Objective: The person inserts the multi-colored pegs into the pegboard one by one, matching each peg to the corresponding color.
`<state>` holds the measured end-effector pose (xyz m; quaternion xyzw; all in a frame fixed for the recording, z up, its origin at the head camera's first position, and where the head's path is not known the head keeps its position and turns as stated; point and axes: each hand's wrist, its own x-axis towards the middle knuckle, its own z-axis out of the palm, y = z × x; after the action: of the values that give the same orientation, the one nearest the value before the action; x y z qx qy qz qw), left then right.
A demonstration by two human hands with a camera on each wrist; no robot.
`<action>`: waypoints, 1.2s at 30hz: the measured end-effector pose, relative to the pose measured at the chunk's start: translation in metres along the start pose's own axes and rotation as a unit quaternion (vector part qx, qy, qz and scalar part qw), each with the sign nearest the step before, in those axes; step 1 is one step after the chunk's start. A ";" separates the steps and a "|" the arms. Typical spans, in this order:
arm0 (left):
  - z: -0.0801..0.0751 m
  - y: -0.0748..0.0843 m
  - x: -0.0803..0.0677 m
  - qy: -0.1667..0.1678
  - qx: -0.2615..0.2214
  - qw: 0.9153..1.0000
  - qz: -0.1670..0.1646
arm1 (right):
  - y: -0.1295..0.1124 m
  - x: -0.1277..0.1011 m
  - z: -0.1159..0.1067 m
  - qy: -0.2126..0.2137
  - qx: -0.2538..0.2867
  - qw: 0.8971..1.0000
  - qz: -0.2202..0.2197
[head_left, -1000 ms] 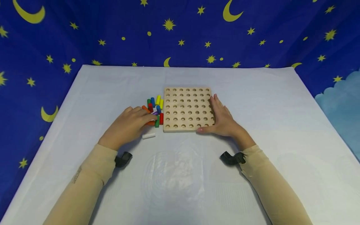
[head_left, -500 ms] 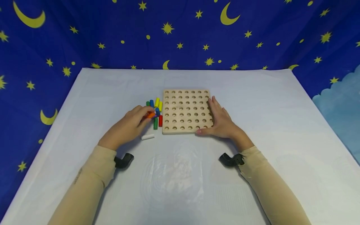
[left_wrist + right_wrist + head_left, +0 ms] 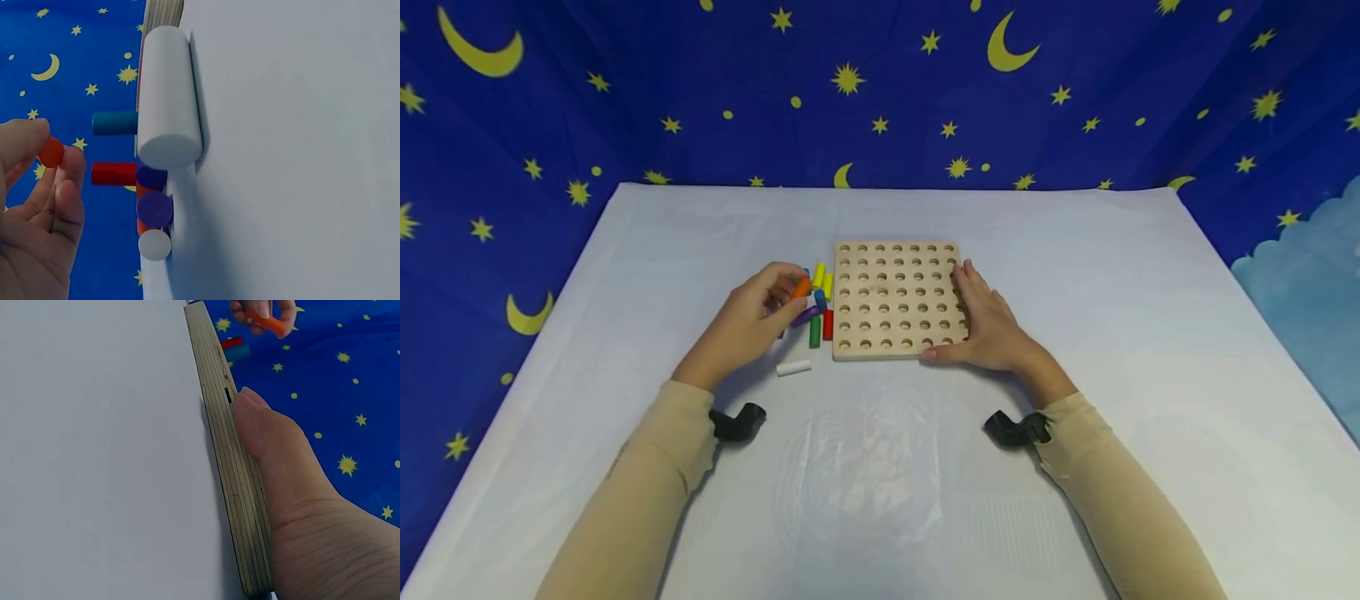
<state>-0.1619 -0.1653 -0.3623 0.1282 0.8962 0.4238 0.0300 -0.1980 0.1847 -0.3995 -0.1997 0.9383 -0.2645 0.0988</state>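
Observation:
In the head view my left hand [image 3: 739,315] pinches an orange peg [image 3: 802,288] between thumb and fingers, raised above a small heap of coloured pegs. The left wrist view shows the end of this orange peg [image 3: 52,153] at the fingertips. Around and below the hand lie a purple peg [image 3: 805,317], a blue peg [image 3: 820,300], a green peg [image 3: 815,332] and a red peg [image 3: 828,325]. My right hand [image 3: 996,332] rests against the square wooden pegboard [image 3: 874,317], fingers straight along its right side, thumb on the front edge. The board's visible holes hold no pegs.
Two yellow pegs [image 3: 819,276] lie by the board's left side. A white peg [image 3: 793,367] lies apart, nearer the front. Everything rests on a white-covered table [image 3: 880,467], with a blue star-patterned cloth [image 3: 910,92] behind it.
My left hand has picked the orange peg out of the heap, lifted it and tilted it more upright. My right hand stays on the board. The head view has shifted slightly.

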 end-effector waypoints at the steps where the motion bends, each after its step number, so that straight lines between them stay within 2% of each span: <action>1: 0.000 0.000 0.001 0.004 -0.005 1.000 0.001 | 0.000 0.000 0.000 -0.001 0.000 1.000 0.000; 12: 0.005 0.002 0.007 0.065 -0.047 0.997 -0.018 | 0.001 0.000 0.000 -0.007 -0.002 1.000 0.000; 16: 0.007 0.003 0.010 0.089 -0.076 0.993 -0.031 | 0.001 0.000 0.000 -0.007 -0.004 1.000 0.000; 21: 0.010 0.004 0.017 0.110 -0.100 0.988 -0.032 | 0.001 0.000 -0.001 -0.009 -0.004 1.000 0.002; 29: 0.014 0.013 0.033 0.137 -0.081 0.986 -0.052 | 0.001 -0.001 -0.002 -0.010 -0.005 1.000 0.001; 36: 0.013 0.024 0.049 0.141 -0.064 0.986 -0.061 | 0.001 -0.001 -0.001 -0.009 -0.005 1.000 0.000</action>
<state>-0.2024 -0.1280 -0.3494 0.0097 0.8687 0.4913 -0.0626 -0.1976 0.1861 -0.3992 -0.2025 0.9387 -0.2582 0.1059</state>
